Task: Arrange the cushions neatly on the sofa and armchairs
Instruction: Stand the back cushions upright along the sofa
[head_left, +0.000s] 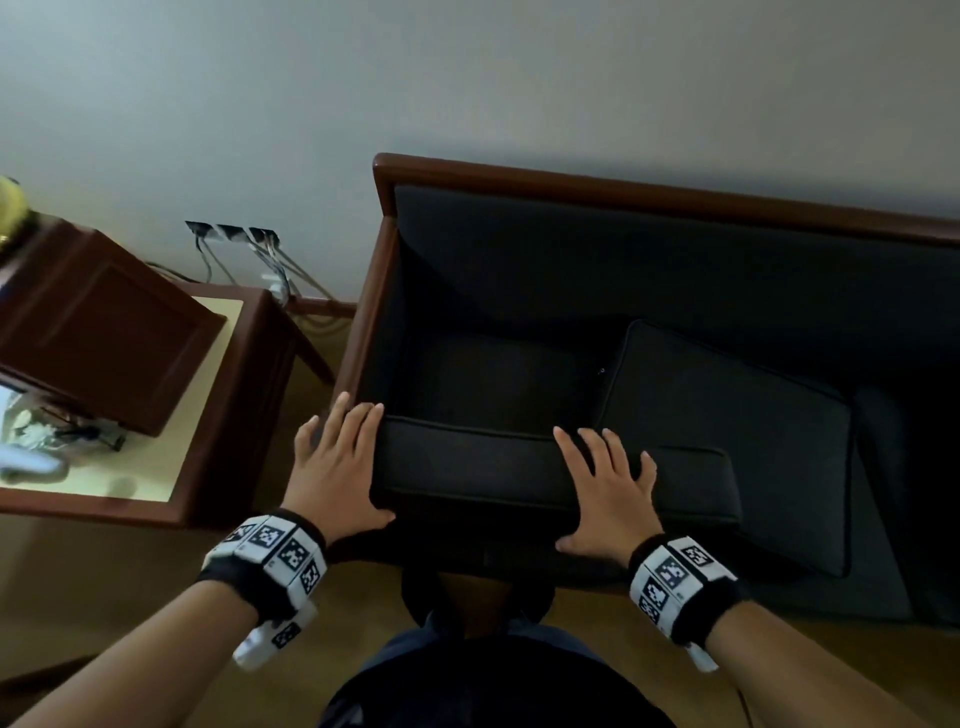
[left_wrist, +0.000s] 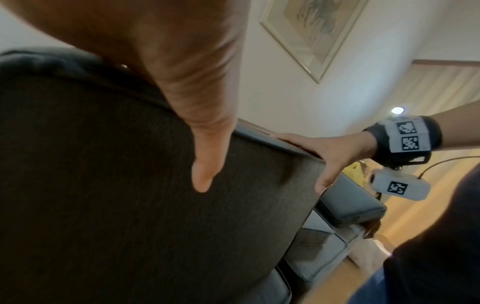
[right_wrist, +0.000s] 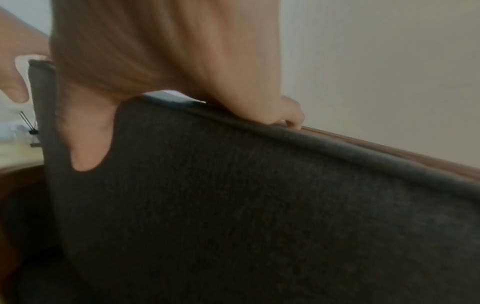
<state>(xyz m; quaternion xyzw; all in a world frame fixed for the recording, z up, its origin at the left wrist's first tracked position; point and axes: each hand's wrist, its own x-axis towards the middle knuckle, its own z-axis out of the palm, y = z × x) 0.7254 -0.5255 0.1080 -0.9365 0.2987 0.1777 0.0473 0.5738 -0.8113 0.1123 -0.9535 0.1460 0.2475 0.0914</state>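
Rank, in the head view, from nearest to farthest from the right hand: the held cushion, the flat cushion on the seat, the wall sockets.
1. Held cushion: gripped by the right hand.
2. Flat cushion: lying just beyond, to its right.
3. Wall sockets: far left, on the wall behind the side table.

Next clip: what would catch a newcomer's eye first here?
Both hands hold a dark cushion on edge at the front of the sofa: the left hand at its left end, the right hand near its middle, fingers over the top edge. A second dark cushion lies flat on the seat to the right. Left of the sofa stands a wooden side table with a brown box.
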